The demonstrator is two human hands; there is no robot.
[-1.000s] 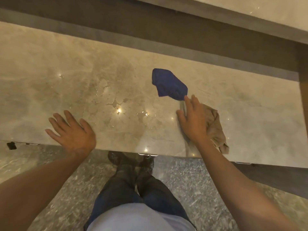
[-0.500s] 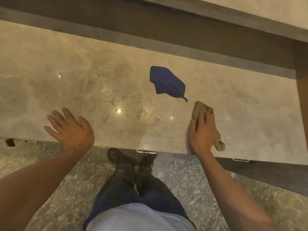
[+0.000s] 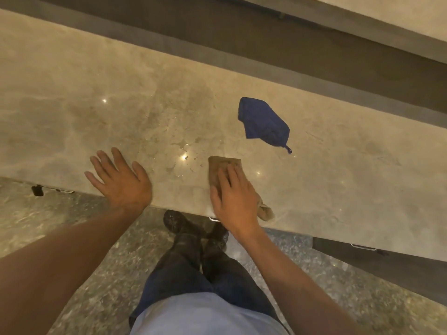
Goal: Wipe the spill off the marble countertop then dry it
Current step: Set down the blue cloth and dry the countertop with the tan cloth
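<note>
A beige marble countertop (image 3: 72,122) runs across the view. Shiny patches of spilled liquid (image 3: 179,151) lie near its front edge. My right hand (image 3: 233,197) presses flat on a tan cloth (image 3: 220,168), just right of the spill; part of the cloth shows beyond my fingertips and a corner sticks out by my wrist. My left hand (image 3: 121,180) rests flat on the counter's front edge with fingers spread, left of the spill, holding nothing. A crumpled blue cloth (image 3: 263,122) lies alone farther back on the counter.
A dark recessed ledge (image 3: 266,44) runs behind the counter, with another pale slab (image 3: 399,15) beyond it. Below the counter edge are my legs and dark shoes (image 3: 193,228) on a speckled stone floor (image 3: 72,218). Drawer handles (image 3: 362,246) show under the edge.
My right hand has slid the tan cloth leftward along the counter toward the spill. My left hand has stayed flat at the front edge. The blue cloth has not moved.
</note>
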